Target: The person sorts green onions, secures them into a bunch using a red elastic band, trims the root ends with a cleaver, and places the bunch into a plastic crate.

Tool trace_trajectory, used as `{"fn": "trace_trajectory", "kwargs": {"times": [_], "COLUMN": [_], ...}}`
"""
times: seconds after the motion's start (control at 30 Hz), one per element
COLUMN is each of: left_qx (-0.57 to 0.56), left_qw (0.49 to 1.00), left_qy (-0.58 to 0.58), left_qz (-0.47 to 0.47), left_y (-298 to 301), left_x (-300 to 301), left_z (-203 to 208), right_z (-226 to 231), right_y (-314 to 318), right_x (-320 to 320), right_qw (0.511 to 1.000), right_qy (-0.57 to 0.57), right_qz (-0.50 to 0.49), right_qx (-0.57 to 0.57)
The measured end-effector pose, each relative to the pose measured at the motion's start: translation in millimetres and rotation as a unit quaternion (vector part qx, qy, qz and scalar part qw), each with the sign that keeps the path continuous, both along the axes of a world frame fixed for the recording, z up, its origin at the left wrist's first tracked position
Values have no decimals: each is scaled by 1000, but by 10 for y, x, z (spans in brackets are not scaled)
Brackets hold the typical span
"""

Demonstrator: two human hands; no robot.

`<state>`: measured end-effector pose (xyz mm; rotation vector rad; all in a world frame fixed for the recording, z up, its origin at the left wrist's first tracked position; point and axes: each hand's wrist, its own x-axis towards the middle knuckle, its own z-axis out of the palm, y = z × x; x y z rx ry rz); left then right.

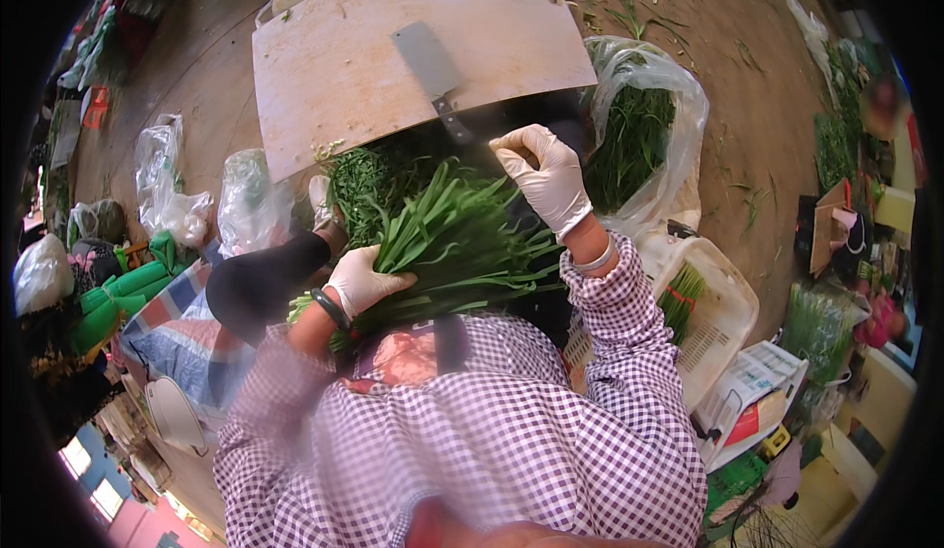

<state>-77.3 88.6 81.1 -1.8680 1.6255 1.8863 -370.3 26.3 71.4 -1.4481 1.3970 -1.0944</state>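
Observation:
My left hand (361, 281), in a white glove, is closed round the near end of a bunch of garlic chives (447, 228). The long flat green leaves fan out over my lap, away to the right. My right hand (546, 176), gloved too, is raised beyond the leaf tips with its fingers curled into a pinch. Whatever lies between those fingertips is too small to make out. Just left of them is the dark handle of a cleaver (428, 61), whose blade lies flat on a pale board (324, 76). More cut greens (364, 189) lie below the board.
A clear plastic bag of greens (634, 140) stands at my right. Nearer is a cream plastic crate (723, 302) with a banded bundle (681, 297) inside. Clear bags (251, 204) and a striped woven sheet (172, 336) lie on the left. Leaf scraps litter the floor (752, 86).

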Motion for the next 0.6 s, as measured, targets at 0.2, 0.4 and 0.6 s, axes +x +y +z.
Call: {"fn": "trace_trajectory", "kwargs": {"times": [0.2, 0.4, 0.6], "left_qx": [-31, -28, -103], "left_qw": [990, 983, 972], "left_qy": [97, 150, 142], "left_qz": [99, 103, 157], "left_y": [25, -63, -135], "left_x": [298, 342, 388], "left_z": [-356, -315, -122], "right_z": [390, 411, 264], "right_y": [333, 651, 848], "right_x": [24, 221, 395], "right_qw": [983, 960, 897], "right_qy": [18, 82, 142], "right_qz": [75, 221, 411], "right_qx": [-169, -153, 72]}}
